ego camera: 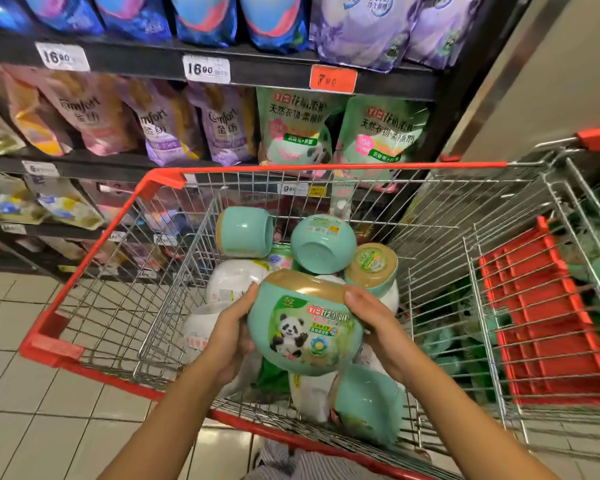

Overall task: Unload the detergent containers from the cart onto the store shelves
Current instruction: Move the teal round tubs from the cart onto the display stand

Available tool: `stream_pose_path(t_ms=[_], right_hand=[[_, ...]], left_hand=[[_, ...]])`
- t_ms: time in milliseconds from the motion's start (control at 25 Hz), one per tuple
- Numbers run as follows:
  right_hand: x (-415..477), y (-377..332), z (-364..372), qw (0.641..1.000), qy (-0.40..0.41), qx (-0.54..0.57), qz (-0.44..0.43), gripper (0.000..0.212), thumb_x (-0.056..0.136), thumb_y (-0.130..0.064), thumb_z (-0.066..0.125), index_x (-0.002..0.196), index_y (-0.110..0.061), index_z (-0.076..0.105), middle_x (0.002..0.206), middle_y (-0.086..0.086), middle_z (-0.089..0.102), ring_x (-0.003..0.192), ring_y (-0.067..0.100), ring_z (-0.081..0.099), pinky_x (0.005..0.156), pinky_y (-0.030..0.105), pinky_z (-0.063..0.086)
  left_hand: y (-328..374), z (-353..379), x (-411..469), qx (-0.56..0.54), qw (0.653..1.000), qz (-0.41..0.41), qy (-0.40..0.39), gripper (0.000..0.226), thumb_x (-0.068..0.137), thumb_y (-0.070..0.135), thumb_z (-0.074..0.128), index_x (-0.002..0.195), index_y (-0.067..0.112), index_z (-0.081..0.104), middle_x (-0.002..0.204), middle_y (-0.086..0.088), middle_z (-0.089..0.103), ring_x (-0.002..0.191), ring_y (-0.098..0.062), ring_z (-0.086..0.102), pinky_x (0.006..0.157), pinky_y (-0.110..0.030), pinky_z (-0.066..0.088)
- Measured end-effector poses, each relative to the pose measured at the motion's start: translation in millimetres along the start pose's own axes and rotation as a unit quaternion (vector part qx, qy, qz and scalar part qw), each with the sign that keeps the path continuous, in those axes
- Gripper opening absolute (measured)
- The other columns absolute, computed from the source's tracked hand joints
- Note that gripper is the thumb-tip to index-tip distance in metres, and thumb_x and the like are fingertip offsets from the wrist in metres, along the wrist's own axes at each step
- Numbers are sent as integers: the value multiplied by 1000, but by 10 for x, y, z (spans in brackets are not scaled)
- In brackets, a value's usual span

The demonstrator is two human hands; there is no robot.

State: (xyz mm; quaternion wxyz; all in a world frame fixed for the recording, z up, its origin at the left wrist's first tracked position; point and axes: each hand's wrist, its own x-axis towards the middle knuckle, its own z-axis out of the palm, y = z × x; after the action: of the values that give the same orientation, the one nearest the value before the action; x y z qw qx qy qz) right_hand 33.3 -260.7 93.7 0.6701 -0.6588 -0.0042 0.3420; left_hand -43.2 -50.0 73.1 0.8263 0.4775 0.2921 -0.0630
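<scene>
Status: one teal panda-label detergent tub [305, 327] is being held just above the pile inside the cart [94, 244], not yet on any shelf. Hands are both curling round it: left hand [231, 336] cupping its left side, right hand [378, 323] wrapping its right. Four other teal tubs [323, 244] and some white tubs [234, 278] are lying in the basket, so I'd judge most unloading is remaining. Shelves [136, 60] ahead are showing softener pouches [291, 129] only; target slot unclear.
</scene>
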Motion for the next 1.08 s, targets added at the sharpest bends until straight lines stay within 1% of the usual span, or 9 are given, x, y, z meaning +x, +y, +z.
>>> stream_pose_path(t_ms=[120, 280, 400, 520, 640, 720, 800, 960, 1080], right_hand=[[-113, -84, 102, 998, 29, 45, -17, 46, 76, -46, 63, 115, -22, 65, 111, 1, 73, 102, 16, 69, 83, 31, 56], [-193, -187, 189, 994, 57, 92, -30, 50, 79, -43, 61, 119, -14, 63, 115, 11, 71, 108, 28, 66, 98, 49, 50], [-269, -240, 195, 988, 71, 126, -51, 45, 77, -44, 61, 112, -18, 68, 112, 8, 72, 109, 27, 66, 95, 44, 52], [-330, -298, 195, 979, 77, 174, -72, 52, 78, -40, 60, 120, -10, 64, 122, 15, 66, 117, 32, 60, 102, 49, 46], [-349, -339, 199, 968, 56, 229, -84, 55, 86, -34, 53, 131, -3, 53, 131, 24, 57, 124, 38, 53, 108, 56, 38], [-356, -324, 196, 970, 56, 220, -87, 56, 86, -36, 52, 132, -5, 53, 131, 24, 58, 123, 38, 54, 107, 58, 38], [-365, -281, 196, 972, 74, 198, -98, 59, 82, -41, 54, 129, -5, 55, 127, 23, 60, 120, 40, 56, 105, 59, 40], [-380, -263, 178, 968, 113, 196, -112, 66, 80, -47, 55, 128, -2, 54, 127, 30, 57, 119, 47, 53, 103, 64, 38], [-451, -299, 138, 968, 124, 175, -130, 66, 79, -51, 55, 126, -4, 55, 126, 29, 57, 119, 47, 53, 102, 64, 39]], left_hand=[[11, 145, -133, -24, 1000, 9, -10, 44, 88, 51, 47, 104, 22, 75, 102, -8, 76, 88, -22, 74, 57, -31, 59], [30, 247, -290, 29, 998, 51, -31, 55, 72, 49, 64, 121, 24, 63, 103, -4, 75, 89, -17, 73, 57, -27, 57], [103, 263, -346, 42, 994, 93, -26, 53, 68, 55, 64, 115, 29, 65, 103, -3, 76, 89, -17, 73, 57, -27, 57], [172, 305, -390, 47, 992, 116, -23, 41, 74, 63, 57, 104, 39, 70, 105, -2, 75, 93, -20, 73, 67, -41, 62], [182, 390, -427, 45, 991, 122, -15, 33, 78, 63, 57, 102, 44, 69, 107, 0, 75, 96, -21, 72, 80, -50, 55], [173, 436, -456, 40, 992, 115, -14, 37, 75, 63, 56, 102, 42, 69, 107, -1, 75, 97, -21, 72, 78, -48, 57], [161, 460, -481, 34, 993, 107, -23, 52, 72, 64, 56, 113, 35, 67, 110, -2, 74, 98, -21, 71, 76, -45, 60], [147, 517, -531, 40, 993, 105, -35, 73, 67, 64, 59, 128, 24, 58, 112, -4, 73, 100, -23, 71, 81, -50, 59], [166, 576, -543, 31, 992, 116, -46, 75, 64, 60, 62, 128, 21, 59, 110, -5, 74, 96, -20, 72, 64, -32, 60]])
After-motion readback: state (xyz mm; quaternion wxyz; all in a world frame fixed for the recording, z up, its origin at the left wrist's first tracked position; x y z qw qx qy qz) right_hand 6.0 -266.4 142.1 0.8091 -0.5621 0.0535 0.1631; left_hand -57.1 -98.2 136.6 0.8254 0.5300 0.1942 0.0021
